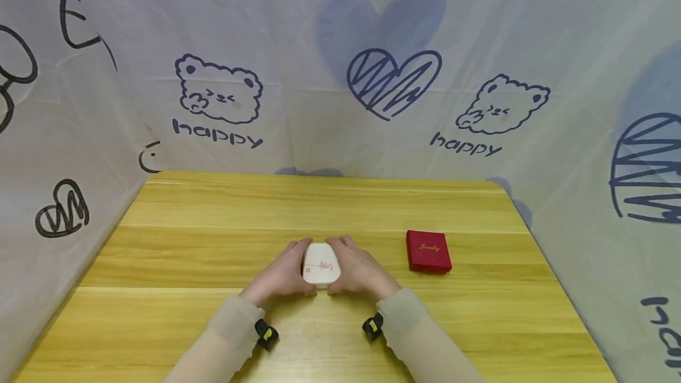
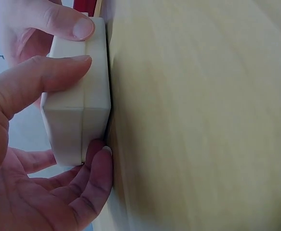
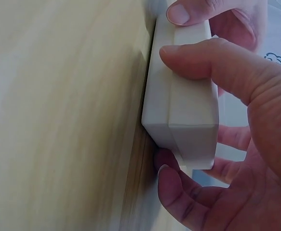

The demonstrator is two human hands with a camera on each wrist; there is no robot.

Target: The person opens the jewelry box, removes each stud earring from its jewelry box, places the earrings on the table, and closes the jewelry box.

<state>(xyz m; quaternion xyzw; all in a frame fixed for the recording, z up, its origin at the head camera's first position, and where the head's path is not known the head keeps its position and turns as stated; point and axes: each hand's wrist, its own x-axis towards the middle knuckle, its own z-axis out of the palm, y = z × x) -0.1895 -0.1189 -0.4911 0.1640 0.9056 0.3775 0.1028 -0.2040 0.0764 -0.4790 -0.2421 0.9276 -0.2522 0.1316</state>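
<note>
White cloth [image 1: 308, 28] with drawn bears and hearts hung behind and beside a wooden table [image 1: 186, 253]. Between the left and right edges of this table, well apart from its far edge, was a white box [image 1: 321, 265] with a small pink print on its top. A red box [image 1: 428, 252] lay apart from it, toward the right edge.

Both hands pinched the white box: the left hand [image 1: 287, 268] from its left side and the right hand [image 1: 356, 268] from its right side. Each thumb was on the near face, and the other fingers were bent around the sides toward the back. Both thumbs lay across the thin seam [image 3: 170, 110], so they seemed to touch the upper and the lower part together. For a good hold, in my judgement, the two hands needed equal, gentle pressure, and the box needed to be level. To move only the upper part, the thumbs would have had to sit above the seam, with low fingers steadying the base.

Some things were not easy to see. Fingertips at the back were hidden by the box, and I could not tell if its bottom rested fully on the table. Its inside was not visible. The near edge of the table and both forearms were cut off by the frame.
</note>
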